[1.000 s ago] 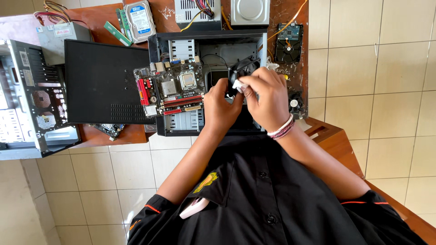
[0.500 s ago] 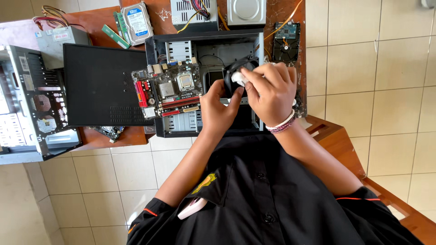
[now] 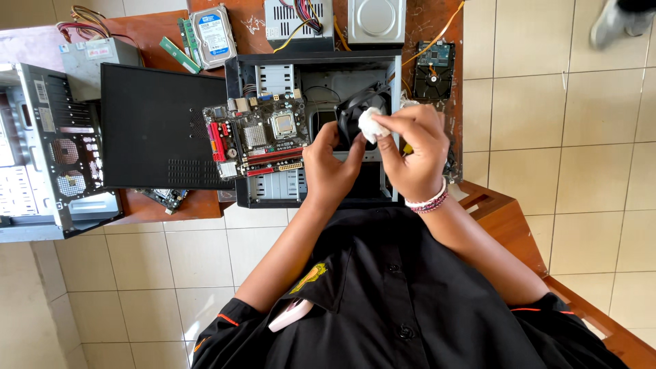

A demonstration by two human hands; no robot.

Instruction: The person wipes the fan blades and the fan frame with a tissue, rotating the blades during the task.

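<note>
Left hand (image 3: 331, 160) grips the black case fan (image 3: 361, 113) by its frame edge, holding it just above the open computer case (image 3: 242, 130), while the right hand (image 3: 410, 154) pinches a wad of white cloth (image 3: 371, 125) against the fan face. The fan looks light and stiff, its blades likely fragile, so the frame is the safe hold. The motherboard (image 3: 263, 137) sits left of the hands; a hard drive (image 3: 213, 35) lies on the wooden table (image 3: 157, 31) beyond.
</note>
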